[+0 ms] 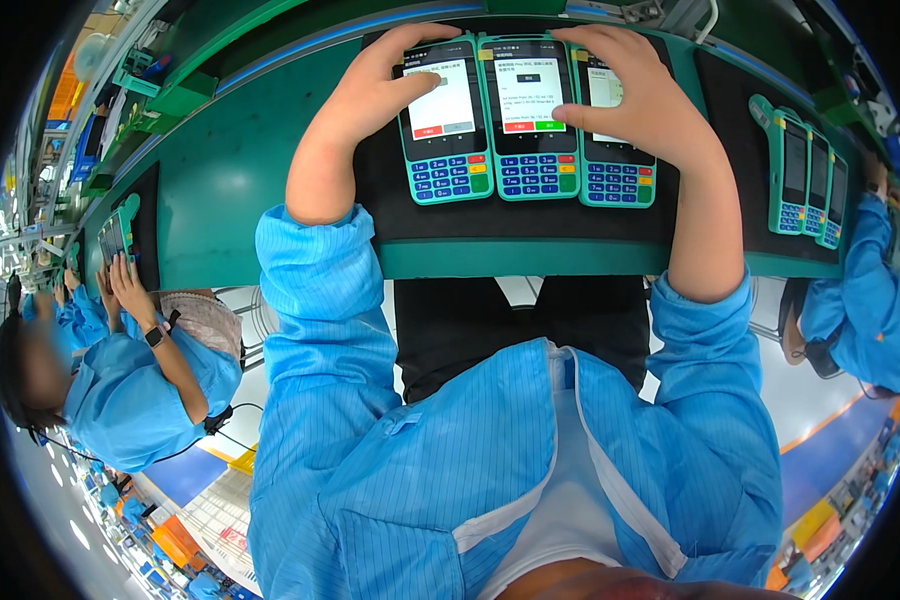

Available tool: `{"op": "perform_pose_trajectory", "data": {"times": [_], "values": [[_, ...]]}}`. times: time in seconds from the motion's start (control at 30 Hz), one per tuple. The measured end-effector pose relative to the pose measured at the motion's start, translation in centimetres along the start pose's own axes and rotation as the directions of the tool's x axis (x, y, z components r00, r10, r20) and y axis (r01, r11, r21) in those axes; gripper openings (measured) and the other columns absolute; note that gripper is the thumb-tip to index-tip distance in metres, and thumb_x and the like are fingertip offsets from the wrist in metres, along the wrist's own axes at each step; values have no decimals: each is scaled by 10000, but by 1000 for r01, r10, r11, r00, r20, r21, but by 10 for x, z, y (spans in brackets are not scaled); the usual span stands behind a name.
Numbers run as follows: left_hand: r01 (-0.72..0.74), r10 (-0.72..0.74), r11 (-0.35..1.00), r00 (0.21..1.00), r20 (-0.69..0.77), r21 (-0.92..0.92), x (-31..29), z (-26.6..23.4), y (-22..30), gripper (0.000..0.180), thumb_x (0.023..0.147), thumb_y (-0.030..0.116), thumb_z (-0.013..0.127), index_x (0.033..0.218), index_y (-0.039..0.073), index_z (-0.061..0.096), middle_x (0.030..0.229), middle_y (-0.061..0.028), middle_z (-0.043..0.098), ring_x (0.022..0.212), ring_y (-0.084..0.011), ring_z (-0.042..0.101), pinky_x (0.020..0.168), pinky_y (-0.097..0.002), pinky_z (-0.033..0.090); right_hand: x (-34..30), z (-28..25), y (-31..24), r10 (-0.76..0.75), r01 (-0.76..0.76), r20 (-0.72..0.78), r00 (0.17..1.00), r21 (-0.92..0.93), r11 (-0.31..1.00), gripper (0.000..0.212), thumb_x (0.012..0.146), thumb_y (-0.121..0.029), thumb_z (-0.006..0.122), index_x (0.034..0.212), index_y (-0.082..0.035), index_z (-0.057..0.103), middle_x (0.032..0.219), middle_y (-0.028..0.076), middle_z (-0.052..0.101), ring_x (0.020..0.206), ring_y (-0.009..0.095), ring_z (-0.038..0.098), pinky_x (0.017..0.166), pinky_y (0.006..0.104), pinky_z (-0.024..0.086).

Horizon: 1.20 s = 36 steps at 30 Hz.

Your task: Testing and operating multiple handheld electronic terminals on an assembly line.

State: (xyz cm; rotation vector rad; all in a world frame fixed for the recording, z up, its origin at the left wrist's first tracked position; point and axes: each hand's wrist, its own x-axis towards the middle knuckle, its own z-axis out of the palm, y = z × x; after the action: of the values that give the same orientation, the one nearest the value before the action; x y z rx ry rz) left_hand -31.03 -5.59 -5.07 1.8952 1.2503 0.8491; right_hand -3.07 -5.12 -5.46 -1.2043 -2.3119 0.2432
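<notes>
Three teal payment terminals lie side by side on a black mat [530,225] on the green bench. My left hand [380,85] rests on the left terminal [446,125], thumb pressed on its lit screen. My right hand [635,85] covers the right terminal [618,160], with its thumb touching the screen of the middle terminal [532,120]. Each terminal has a blue keypad with red, yellow and green keys. Both hands lie flat with fingers spread and grip nothing.
Another black mat with three teal terminals [805,180] lies to the right, by a co-worker's blue sleeve [865,300]. On the left a seated person in a blue coat handles terminals [115,235]. A green rail [270,60] runs behind the bench.
</notes>
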Motion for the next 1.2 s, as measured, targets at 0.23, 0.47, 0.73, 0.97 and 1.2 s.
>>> {"op": "perform_pose_trajectory", "data": {"times": [0.23, 0.47, 0.73, 0.97, 1.2], "values": [[-4, 4, 1000, 1000, 13, -23, 2, -1, -2, 468, 761, 71, 539, 1228, 108, 539, 1188, -99, 573, 994, -206, 592, 829, -290, 500, 0, 3, -5, -24, 23, -2, 1000, -185, 983, 685, 683, -383, 750, 1288, -201, 484, 1328, 98, 457, 1289, 291, 351, 1044, 447, 328], [-15, 15, 1000, 1000, 3, -1, 2, 0, -2, 481, 752, 63, 536, 1231, 108, 539, 1191, -93, 571, 992, -203, 590, 827, -287, 499, 11, -13, -3, 20, -11, -110, 994, 80, 997, 473, 788, -318, 671, 1215, -149, 558, 1217, 104, 549, 1178, 258, 481, 987, 384, 380], [-44, 44, 999, 999, 4, 5, 4, 0, -7, 474, 757, 47, 529, 1228, 108, 542, 1189, -92, 571, 989, -193, 591, 820, -288, 502, 17, -17, -8, 238, -151, -213, 948, 357, 922, 274, 787, -160, 659, 977, 29, 604, 962, 163, 592, 907, 268, 583, 788, 313, 461], [-42, 42, 999, 999, 4, -17, 4, -1, -5, 469, 758, 54, 527, 1223, 108, 546, 1196, -93, 568, 1003, -202, 589, 825, -291, 503, 16, -17, -9, 220, -131, -215, 951, 365, 922, 258, 796, -150, 648, 975, 30, 605, 955, 160, 600, 917, 269, 581, 799, 317, 457], [-41, 41, 999, 999, 12, -4, 4, 0, -3, 475, 752, 63, 531, 1224, 109, 547, 1197, -93, 568, 1011, -204, 587, 834, -293, 500, 17, -14, -7, 234, -145, -216, 948, 362, 921, 257, 797, -153, 650, 972, 31, 607, 958, 157, 610, 926, 268, 584, 808, 317, 454]]}}
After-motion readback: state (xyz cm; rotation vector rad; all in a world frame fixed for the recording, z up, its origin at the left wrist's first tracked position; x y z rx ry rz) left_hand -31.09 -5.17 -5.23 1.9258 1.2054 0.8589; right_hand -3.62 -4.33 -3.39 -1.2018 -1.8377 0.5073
